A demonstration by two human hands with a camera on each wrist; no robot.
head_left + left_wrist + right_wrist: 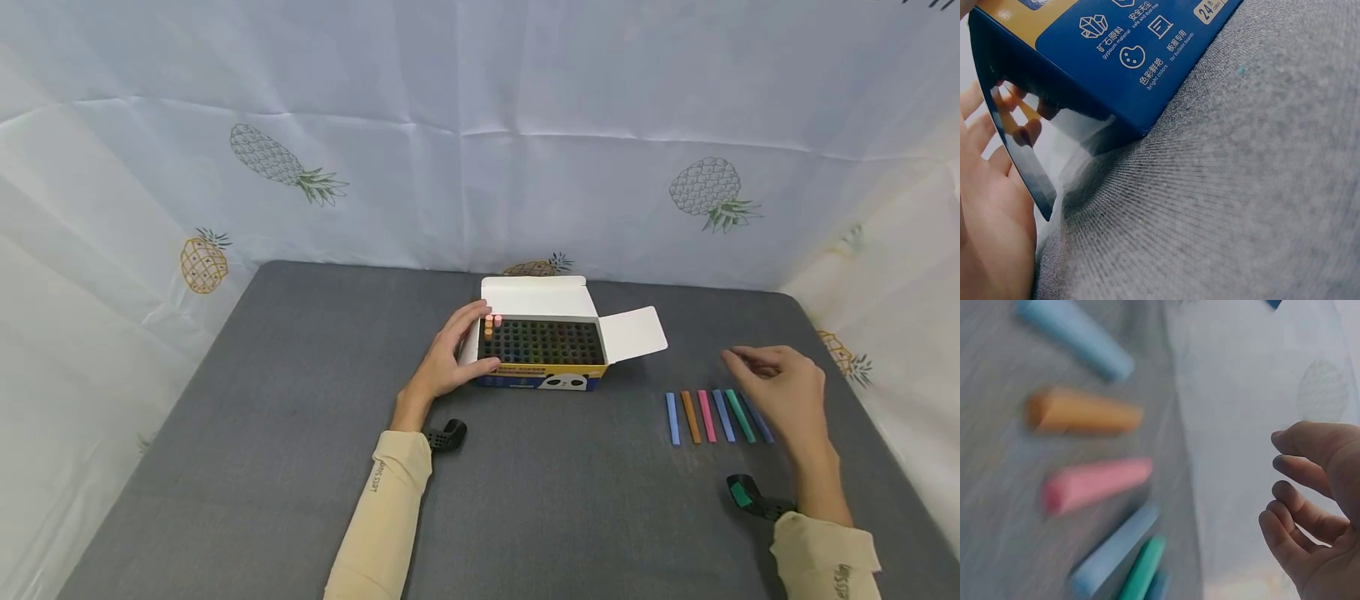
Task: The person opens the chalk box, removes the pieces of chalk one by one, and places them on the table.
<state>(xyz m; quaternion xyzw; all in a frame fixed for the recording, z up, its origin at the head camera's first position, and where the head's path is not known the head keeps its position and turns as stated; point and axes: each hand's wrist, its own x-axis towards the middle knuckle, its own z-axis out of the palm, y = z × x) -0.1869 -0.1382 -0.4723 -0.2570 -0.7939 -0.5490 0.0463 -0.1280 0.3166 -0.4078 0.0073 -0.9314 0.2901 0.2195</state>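
Note:
A chalk box (pixel 542 379), yellow and blue with a panda on its front, stands with its lid raised. Its black insert (pixel 555 343) has rows of holes; orange chalk (pixel 488 327) and pink chalk (pixel 498 320) stand upright in the far left corner. My left hand (pixel 444 358) grips the box's left end, thumb at the front edge, fingers toward the back. The right hand (pixel 787 392) hovers over the right side, fingers loosely bent, holding nothing. Near it lies a row of chalk sticks: light blue (pixel 672 418), orange-brown (pixel 691 417), pink (pixel 707 416), blue (pixel 723 415), green (pixel 740 415) and dark blue (pixel 758 419).
The box's white side flap (pixel 633 335) sticks out to the right, and its lid (pixel 536 296) leans back. A grey cloth covers the table (pixel 262 433). Behind and at both sides hangs a pale curtain (pixel 480 183) with pineapple prints.

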